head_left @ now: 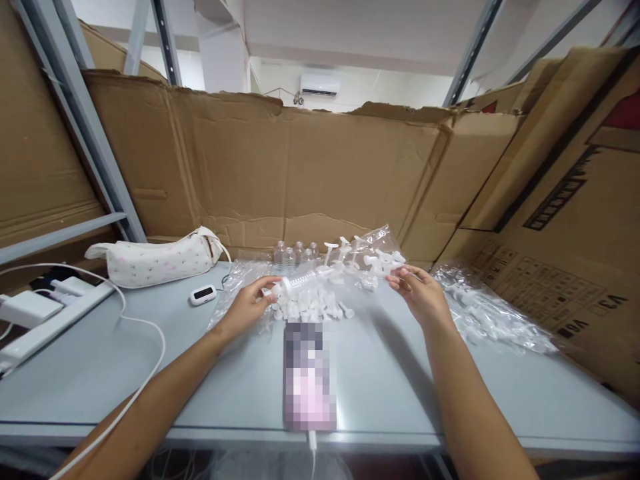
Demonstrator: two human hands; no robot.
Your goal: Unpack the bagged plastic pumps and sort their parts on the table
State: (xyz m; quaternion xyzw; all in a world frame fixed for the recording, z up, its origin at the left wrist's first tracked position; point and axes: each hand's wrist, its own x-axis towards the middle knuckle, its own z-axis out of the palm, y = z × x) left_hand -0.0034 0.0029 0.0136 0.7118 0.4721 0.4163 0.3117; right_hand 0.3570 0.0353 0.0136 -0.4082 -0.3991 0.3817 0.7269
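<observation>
My left hand (253, 300) pinches the white-rimmed end of a clear ribbed plastic bottle (303, 280), which lies tilted over a heap of small white plastic parts (313, 305). To the right, my right hand (415, 287) has its fingertips pressed together at the edge of a clear plastic bag (380, 240) with white pieces in and around it. Whether those fingers hold the bag or a small piece is too small to tell. Several clear bottles (289, 257) stand upright behind the heap.
A phone (310, 377) with a cable lies in front of the heap. On the left are a floral pouch (160, 260), a small white device (203, 295) and a power strip (55, 327). Another clear bag (490, 313) lies at the right, with cardboard walls (310, 167) around.
</observation>
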